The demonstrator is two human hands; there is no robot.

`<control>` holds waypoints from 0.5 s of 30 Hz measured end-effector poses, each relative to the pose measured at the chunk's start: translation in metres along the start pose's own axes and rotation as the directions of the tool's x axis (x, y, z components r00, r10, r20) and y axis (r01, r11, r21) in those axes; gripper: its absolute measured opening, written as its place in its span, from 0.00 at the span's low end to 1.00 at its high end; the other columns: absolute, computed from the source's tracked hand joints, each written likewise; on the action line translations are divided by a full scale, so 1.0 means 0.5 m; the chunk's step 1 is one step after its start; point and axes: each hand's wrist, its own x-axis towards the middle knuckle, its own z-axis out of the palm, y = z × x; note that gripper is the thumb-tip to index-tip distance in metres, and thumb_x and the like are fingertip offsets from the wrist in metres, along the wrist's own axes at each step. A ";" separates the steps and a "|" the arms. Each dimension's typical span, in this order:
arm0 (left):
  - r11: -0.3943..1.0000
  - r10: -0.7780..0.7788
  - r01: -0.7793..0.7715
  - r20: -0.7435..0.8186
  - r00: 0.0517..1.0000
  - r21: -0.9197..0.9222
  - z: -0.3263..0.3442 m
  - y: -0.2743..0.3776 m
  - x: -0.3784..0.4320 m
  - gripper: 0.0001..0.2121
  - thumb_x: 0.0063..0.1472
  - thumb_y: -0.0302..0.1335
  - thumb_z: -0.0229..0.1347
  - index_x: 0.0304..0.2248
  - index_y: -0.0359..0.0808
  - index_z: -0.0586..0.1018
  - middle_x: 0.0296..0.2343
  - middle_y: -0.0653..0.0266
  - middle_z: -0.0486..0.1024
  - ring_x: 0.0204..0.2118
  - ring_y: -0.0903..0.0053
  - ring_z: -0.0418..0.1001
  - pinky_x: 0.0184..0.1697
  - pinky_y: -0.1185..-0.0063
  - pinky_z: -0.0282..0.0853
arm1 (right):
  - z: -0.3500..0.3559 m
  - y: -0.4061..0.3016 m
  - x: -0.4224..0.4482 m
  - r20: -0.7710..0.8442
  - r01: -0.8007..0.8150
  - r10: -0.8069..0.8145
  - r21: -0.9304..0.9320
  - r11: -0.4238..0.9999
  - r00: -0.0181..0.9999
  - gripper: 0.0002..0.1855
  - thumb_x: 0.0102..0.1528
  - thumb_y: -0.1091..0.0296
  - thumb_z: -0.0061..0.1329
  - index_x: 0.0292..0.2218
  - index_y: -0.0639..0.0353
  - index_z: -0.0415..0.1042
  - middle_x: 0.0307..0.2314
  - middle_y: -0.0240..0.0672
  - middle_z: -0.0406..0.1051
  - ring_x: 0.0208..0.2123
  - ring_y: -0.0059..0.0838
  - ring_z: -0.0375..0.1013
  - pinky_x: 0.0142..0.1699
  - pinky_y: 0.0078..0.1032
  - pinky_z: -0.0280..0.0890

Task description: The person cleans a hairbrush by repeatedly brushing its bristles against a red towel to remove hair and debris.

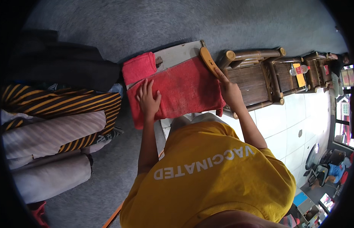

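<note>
A worn red towel (179,88) lies spread over a small light-coloured table (179,55), its near edge hanging down. My left hand (148,99) rests flat on the towel's left part with fingers apart, holding nothing. At the table's right edge my right hand (230,90) grips one end of a curved orange-brown wooden tool (207,60), index finger along it. The tool bears dark writing; its underside is hidden. A folded pinkish-red cloth (139,67) sits at the table's far left corner, beyond my left fingers.
Striped cloth (65,99) and rolled pale fabrics (51,176) are piled at left. Bamboo chairs (248,82) line the wall at right, one with a plastic bottle (299,70). A fan (312,156) stands on the white tiled floor (279,128). Another person (335,171) appears at far right.
</note>
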 end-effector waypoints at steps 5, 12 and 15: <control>0.998 -0.001 0.000 -0.021 1.000 -0.060 0.012 -0.011 0.003 0.27 0.55 0.35 0.54 0.55 0.47 0.66 0.60 0.67 0.58 0.62 0.63 0.54 0.59 0.55 0.49 | 0.055 -0.025 -0.016 0.091 0.282 -0.296 0.143 0.949 0.951 0.35 0.52 0.72 0.42 0.60 0.33 0.56 0.22 0.52 0.73 0.25 0.51 0.74 0.32 0.45 0.68; 0.999 0.014 -0.016 -0.029 0.999 -0.041 0.009 -0.009 -0.005 0.27 0.54 0.35 0.54 0.56 0.47 0.66 0.59 0.67 0.58 0.62 0.63 0.55 0.59 0.56 0.49 | 0.080 -0.077 -0.031 0.277 0.261 -0.280 0.106 0.960 0.919 0.30 0.57 0.68 0.43 0.60 0.35 0.57 0.22 0.54 0.71 0.26 0.54 0.73 0.32 0.46 0.66; 1.000 0.008 -0.008 -0.022 1.000 -0.013 0.010 -0.015 -0.004 0.27 0.55 0.35 0.54 0.56 0.47 0.66 0.59 0.66 0.59 0.61 0.63 0.55 0.59 0.55 0.49 | 0.046 -0.043 -0.002 0.101 0.123 -0.130 0.078 0.989 0.986 0.27 0.59 0.66 0.40 0.59 0.32 0.57 0.24 0.52 0.73 0.26 0.56 0.73 0.31 0.48 0.66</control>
